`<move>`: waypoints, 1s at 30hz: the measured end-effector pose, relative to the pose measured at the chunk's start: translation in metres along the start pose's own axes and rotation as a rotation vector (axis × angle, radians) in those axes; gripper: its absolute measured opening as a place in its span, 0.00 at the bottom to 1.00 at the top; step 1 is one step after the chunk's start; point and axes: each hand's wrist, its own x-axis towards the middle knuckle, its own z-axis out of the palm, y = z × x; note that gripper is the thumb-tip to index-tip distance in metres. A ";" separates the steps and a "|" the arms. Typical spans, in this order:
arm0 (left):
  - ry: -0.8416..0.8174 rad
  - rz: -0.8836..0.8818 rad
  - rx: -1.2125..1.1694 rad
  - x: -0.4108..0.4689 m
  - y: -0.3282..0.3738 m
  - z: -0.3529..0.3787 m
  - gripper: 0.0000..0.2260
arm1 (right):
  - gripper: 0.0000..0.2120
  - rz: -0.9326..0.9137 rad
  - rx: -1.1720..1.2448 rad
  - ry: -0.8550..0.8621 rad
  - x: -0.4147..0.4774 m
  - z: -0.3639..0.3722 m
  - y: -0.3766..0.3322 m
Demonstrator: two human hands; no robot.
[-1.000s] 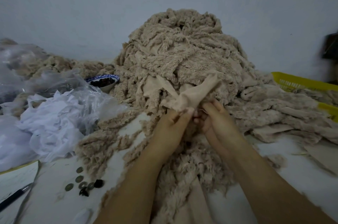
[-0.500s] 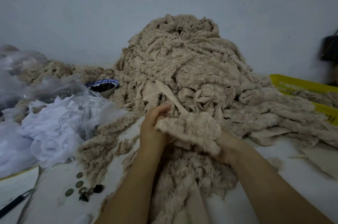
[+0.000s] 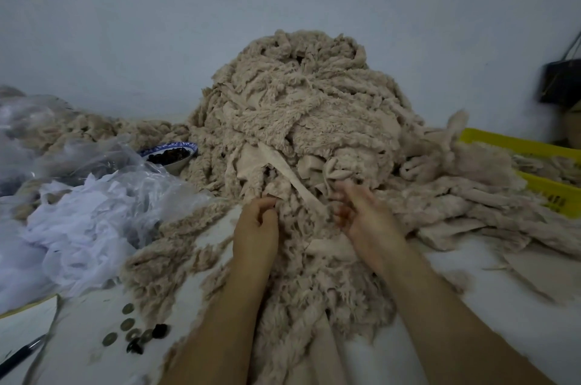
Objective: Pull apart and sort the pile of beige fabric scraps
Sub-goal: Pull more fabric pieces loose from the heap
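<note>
Bowl beside scrap pile

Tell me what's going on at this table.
A person is working bare-handed at the foot of a big pile of beige fabric scraps. The left hand has its fingers curled against the fuzzy scraps; whether it grips one is unclear. The right hand is open, palm up, blurred, holding nothing. A spread of scraps lies to the right, some in a yellow crate. Most of the pile is not yet pulled apart.
</note>
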 end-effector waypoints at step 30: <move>0.440 -0.060 -0.188 0.009 0.006 -0.022 0.03 | 0.18 -0.407 -1.546 -0.479 -0.012 0.017 0.028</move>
